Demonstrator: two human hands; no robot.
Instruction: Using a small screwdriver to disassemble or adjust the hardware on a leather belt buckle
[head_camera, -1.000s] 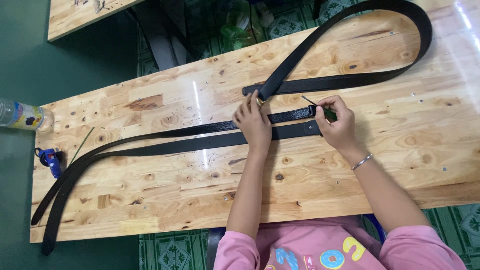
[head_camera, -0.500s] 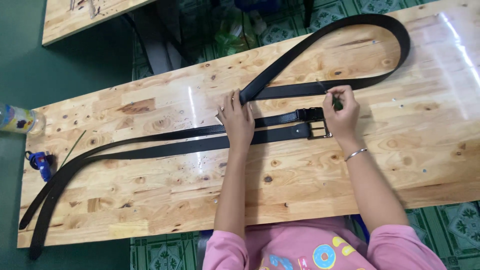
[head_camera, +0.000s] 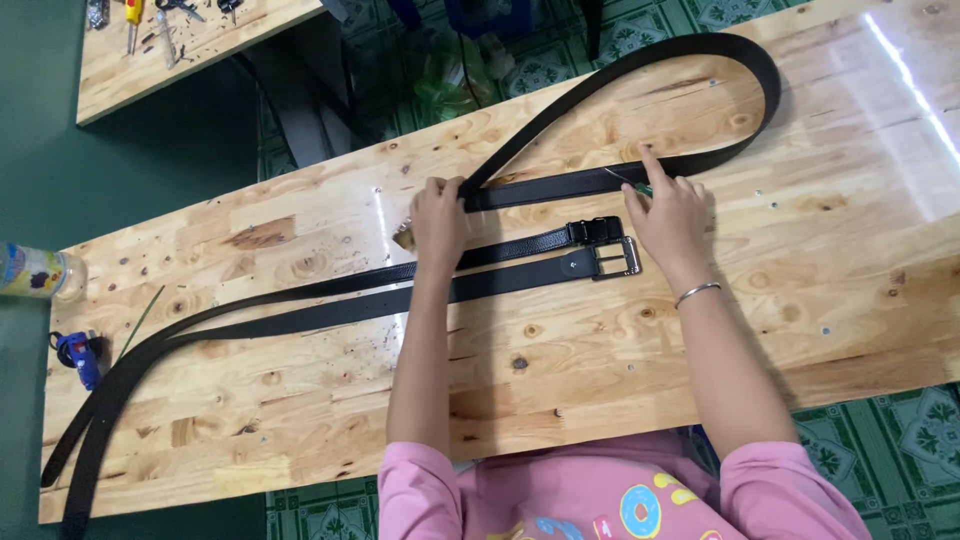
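The long wooden table (head_camera: 620, 360) lies under my arms, with a black belt (head_camera: 700, 45) looping across it. My left hand (head_camera: 438, 222) presses flat on the strap's end; my right hand (head_camera: 668, 215) pins the strap, pinching a thin green tool (head_camera: 632, 184), above the metal buckle (head_camera: 617, 258).

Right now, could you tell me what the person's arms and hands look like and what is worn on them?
Both arms are bare from short pink sleeves down. The right hand has a thin silver bracelet at the wrist. The left hand shows no jewellery or glove.
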